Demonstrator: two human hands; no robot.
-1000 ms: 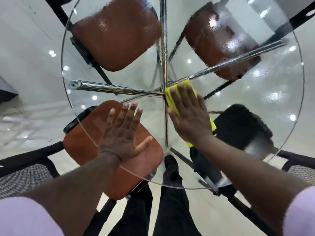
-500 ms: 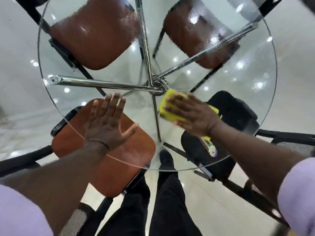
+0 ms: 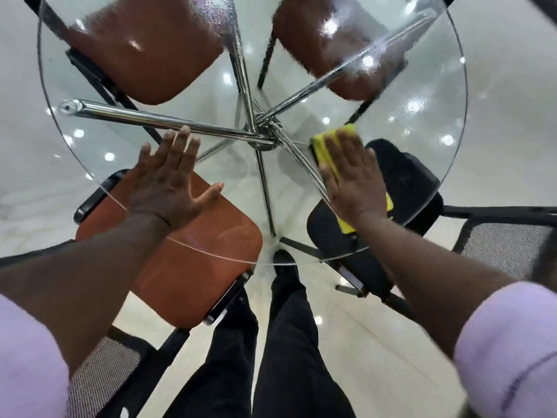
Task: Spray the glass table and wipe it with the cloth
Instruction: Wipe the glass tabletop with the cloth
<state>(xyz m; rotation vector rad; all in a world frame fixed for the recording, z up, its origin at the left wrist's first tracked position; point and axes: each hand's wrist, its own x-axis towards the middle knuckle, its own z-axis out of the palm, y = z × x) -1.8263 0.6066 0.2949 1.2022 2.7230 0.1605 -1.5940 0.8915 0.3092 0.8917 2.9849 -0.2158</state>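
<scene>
Head view: the right hand [image 3: 354, 176], fingers flat, presses the yellow cloth [image 3: 324, 146] onto the glass table [image 3: 422, 122] near its middle. The left hand [image 3: 168, 179] rests spread, holding nothing. Wiping is underway; the droplet-covered far side likely comes next.

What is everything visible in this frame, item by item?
glass table: one, clear, round, fills the upper frame.
chrome frame: one, silver, under the glass, tubes meeting at a central hub.
cloth: one, yellow, on the glass right of the hub, under the right hand.
brown chair seats: three, far left, far right, near left.
black chair seat: one, near right, below the cloth.
mesh chair backs: two, grey, lower left and lower right.
floor: pale, glossy.
trousers: black, bottom centre.
sleeves: two, lilac, bottom corners.
left hand: flat on the glass, fingers straight.
right hand: flat, pressing the cloth.
</scene>
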